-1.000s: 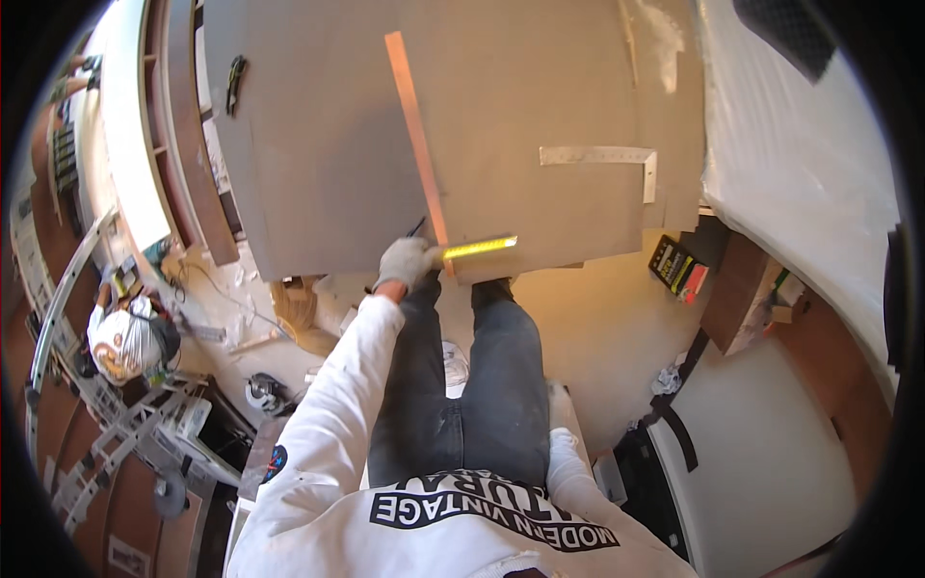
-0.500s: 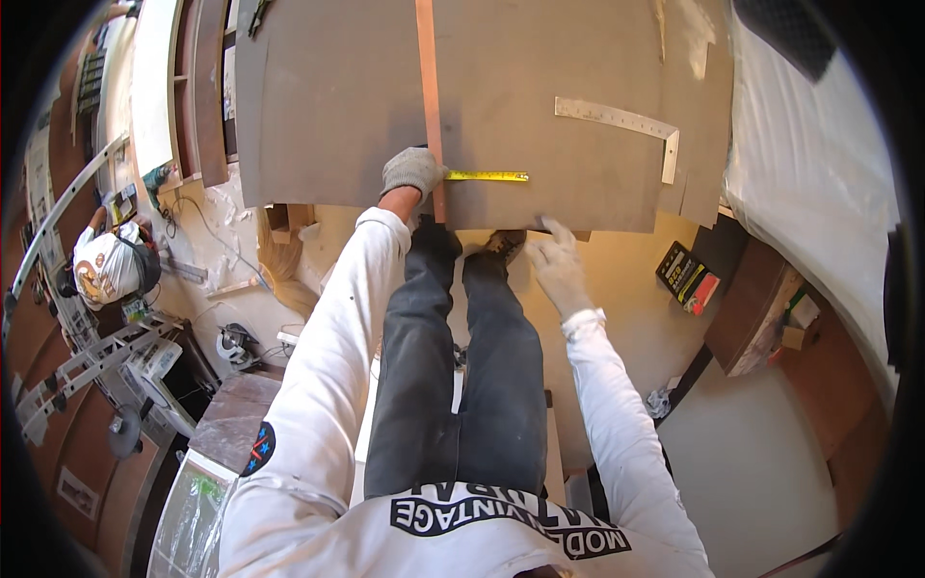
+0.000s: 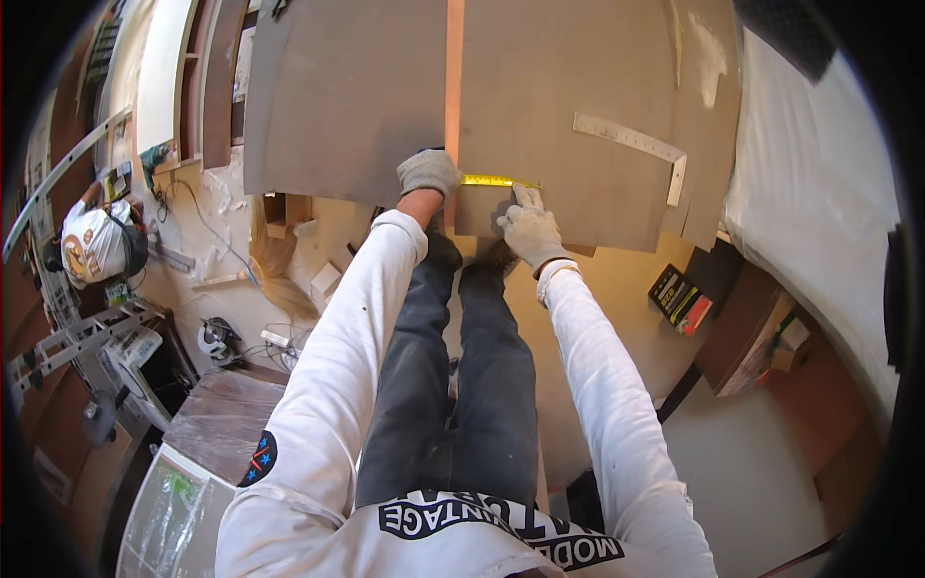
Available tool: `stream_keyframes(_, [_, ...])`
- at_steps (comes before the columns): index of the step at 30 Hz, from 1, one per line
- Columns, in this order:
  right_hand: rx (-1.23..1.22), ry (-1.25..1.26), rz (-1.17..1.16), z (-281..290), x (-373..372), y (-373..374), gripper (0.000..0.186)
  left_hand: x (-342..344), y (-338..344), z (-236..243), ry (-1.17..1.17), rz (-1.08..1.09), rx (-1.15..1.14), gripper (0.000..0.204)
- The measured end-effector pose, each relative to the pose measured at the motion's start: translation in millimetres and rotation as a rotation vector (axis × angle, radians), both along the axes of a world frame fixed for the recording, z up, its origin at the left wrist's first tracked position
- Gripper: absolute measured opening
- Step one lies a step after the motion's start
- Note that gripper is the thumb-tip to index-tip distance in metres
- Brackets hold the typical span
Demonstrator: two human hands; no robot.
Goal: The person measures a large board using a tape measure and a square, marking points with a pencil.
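My left hand (image 3: 430, 174), in a grey work glove, is closed around a tape measure whose case is mostly hidden in the grip. Its yellow blade (image 3: 488, 180) runs out to the right across a large grey-brown board (image 3: 568, 77). At the blade's far end rests my right hand (image 3: 532, 226), gloved too, with its fingers stretched forward against the tape and board. Beside my left hand, a narrow orange-brown strip (image 3: 454, 87) runs lengthwise over the board. A metal carpenter's square (image 3: 631, 140) lies farther right on the same surface.
Plastic sheeting (image 3: 795, 164) hangs at the right, above a brown cabinet piece (image 3: 737, 332). A black box (image 3: 679, 297) stands near the board's right corner. At the left, a co-worker in a white top (image 3: 96, 241) bends near a ladder (image 3: 82, 337), cables and a power saw (image 3: 220, 339).
My right hand has moved left and forward onto the board, reaching the tape's end. My left hand still grips the tape measure. The view has shifted slightly.
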State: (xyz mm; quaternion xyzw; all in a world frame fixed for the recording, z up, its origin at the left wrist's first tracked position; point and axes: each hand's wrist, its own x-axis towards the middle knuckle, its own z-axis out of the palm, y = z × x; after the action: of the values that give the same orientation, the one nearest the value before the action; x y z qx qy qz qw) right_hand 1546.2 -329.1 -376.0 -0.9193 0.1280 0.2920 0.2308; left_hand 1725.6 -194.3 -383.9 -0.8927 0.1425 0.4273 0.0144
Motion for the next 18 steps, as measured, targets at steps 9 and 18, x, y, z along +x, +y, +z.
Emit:
stream_keyframes(9, [0.051,0.035,0.119,-24,13,-16,0.035,22,23,-16,0.207,-0.094,-0.154,0.046])
stream_keyframes(18, [0.004,-0.026,0.18,-33,6,-13,0.034,21,14,-3,0.16,-0.092,-0.061,0.044])
